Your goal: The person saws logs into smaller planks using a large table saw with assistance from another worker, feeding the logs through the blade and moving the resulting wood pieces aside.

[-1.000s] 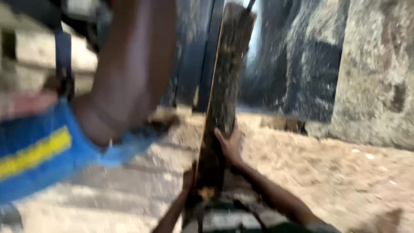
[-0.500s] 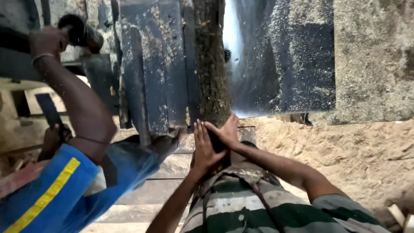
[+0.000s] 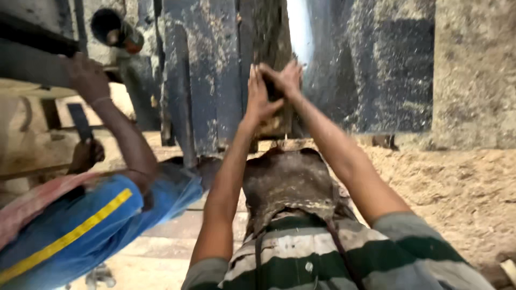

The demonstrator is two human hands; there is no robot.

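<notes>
A rough, bark-edged wooden slab (image 3: 270,37) stands on edge and runs away from me beside a dark, sawdust-covered machine frame (image 3: 204,80). Both my arms are stretched out to its near end. My left hand (image 3: 257,99) presses on the slab's left side, and my right hand (image 3: 283,78) covers the end from the right, so the two clasp the wood between them. A worn brown leather apron (image 3: 290,185) lies over my green-and-white striped shirt.
A co-worker in a blue shirt with a yellow stripe (image 3: 80,225) leans in at left, one hand (image 3: 86,75) raised to a bar under a black-knobbed lever (image 3: 115,29). Sawdust (image 3: 446,182) covers the ground at right, below a dusty wall (image 3: 473,70).
My arms have stretched further forward, following the slab's end deeper along the machine. The co-worker's raised arm stays at the bar near the lever.
</notes>
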